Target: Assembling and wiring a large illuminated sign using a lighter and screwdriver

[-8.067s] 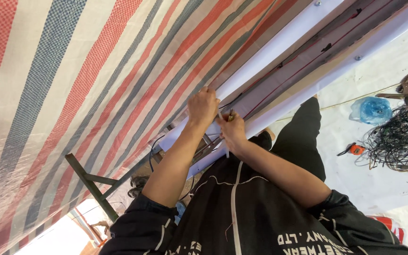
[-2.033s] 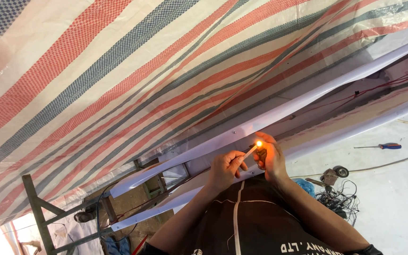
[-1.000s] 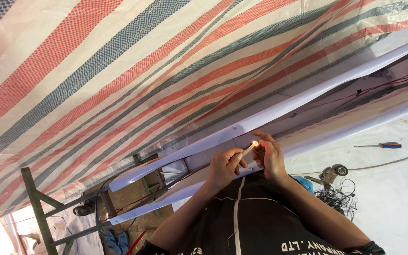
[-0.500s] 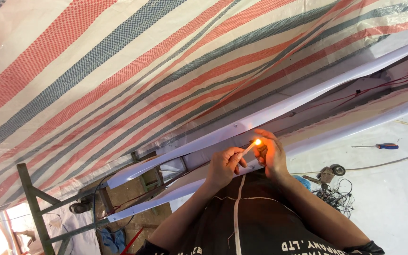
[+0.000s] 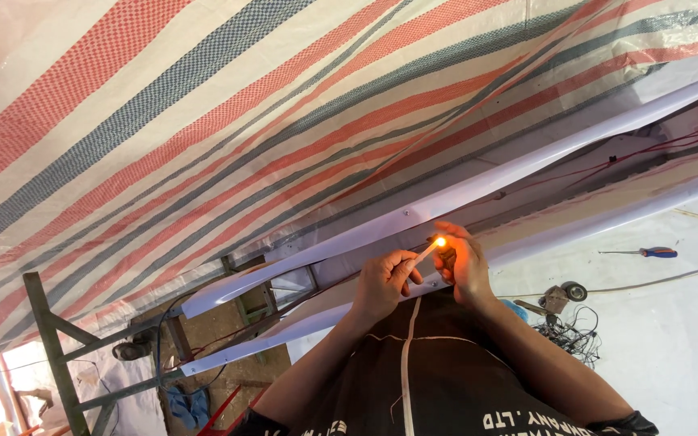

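Item: a thin pale wire (image 5: 423, 257), held between both hands just below the near edge of a long white panel (image 5: 478, 190), roughly at the middle of its length. The wire is pinched at its lower end by the closed fingers of the left hand (image 5: 383, 281) and slants up to the right, its tip meeting a small orange flame (image 5: 440, 241). The flame is seen against the curled fingers of the right hand (image 5: 464, 262), which is cupped just beside the wire's tip; what that hand is clamped on is hidden by the fingers and cannot be told. The two hands are set close together, almost touching. The wire is slim, straight and whitish, lit orange at its burning end. Also recorded: a second white panel (image 5: 607, 222) running parallel below the hands, a striped red, grey and white tarpaulin (image 5: 203, 121) beyond, and a screwdriver (image 5: 644, 252) on the white floor (image 5: 672, 339) at the right edge.
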